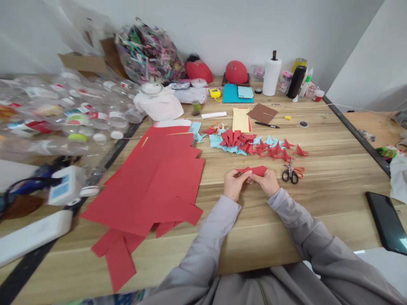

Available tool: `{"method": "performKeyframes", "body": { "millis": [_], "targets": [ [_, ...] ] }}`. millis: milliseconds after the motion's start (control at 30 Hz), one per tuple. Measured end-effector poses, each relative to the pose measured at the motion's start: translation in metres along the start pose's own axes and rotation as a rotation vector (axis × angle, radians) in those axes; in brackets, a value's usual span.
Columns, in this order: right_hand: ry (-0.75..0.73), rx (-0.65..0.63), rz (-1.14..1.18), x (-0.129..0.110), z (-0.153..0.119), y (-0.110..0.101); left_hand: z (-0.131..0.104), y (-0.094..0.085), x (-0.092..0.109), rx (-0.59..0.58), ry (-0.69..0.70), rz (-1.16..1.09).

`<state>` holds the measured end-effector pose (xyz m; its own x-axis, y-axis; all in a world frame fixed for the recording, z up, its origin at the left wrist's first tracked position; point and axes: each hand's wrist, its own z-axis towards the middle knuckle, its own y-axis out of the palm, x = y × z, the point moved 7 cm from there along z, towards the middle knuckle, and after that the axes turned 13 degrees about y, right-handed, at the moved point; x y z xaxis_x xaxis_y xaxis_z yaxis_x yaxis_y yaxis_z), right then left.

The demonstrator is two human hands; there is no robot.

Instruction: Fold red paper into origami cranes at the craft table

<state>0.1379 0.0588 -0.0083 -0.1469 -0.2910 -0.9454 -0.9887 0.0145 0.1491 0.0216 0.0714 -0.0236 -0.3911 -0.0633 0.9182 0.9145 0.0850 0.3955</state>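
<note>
- Red paper, a small folded piece [259, 170], is sitting between your two hands, and your fingers are pinching it along its near edge.
- Your left hand [233, 184] is gripping from the left, with its fingertips pressing in close to those of the other hand.
- Your right hand [269, 183] is pinching from the right; you are hiding the fingers underneath, so I cannot tell how they are lying.
- Just right of your right fingers, black-handled scissors [290, 174] are lying on the wooden table [254, 241], with an orange-handled pair [299, 171] showing beside them.
- Directly beyond your fingers, red folded pieces [233, 138] are crowding among light-blue folded pieces [233, 149], and pointed red shapes [276, 149] are trailing off rightward.
- Left of your left fingers, large red sheets [143, 178] are overlapping in a broad pile.
- Farther beyond your fingers, a black pen [267, 125] is lying near a brown sheet [262, 112] and a cream sheet [241, 120].
- Well to the right of your fingers, a dark phone [386, 220] is resting; far to their left, clear plastic bottles [95, 120] are heaping up.
</note>
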Motion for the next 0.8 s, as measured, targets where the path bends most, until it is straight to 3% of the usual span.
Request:
{"method": "performKeyframes", "body": {
  "millis": [233, 500, 700, 800],
  "targets": [
    [0.019, 0.042, 0.038, 0.007, 0.002, -0.006, 0.0, 0.004, 0.002, -0.04, -0.121, -0.14],
    [0.018, 0.137, 0.008, 0.007, 0.003, -0.018, 0.003, 0.001, 0.001, 0.065, -0.112, -0.189],
    [0.0, 0.179, 0.082, 0.007, 0.004, -0.034, 0.011, -0.015, 0.006, 0.176, -0.074, -0.205],
    [-0.008, 0.173, 0.1, 0.005, 0.004, -0.034, 0.009, -0.016, 0.007, 0.176, -0.069, -0.2]
  ]
}}
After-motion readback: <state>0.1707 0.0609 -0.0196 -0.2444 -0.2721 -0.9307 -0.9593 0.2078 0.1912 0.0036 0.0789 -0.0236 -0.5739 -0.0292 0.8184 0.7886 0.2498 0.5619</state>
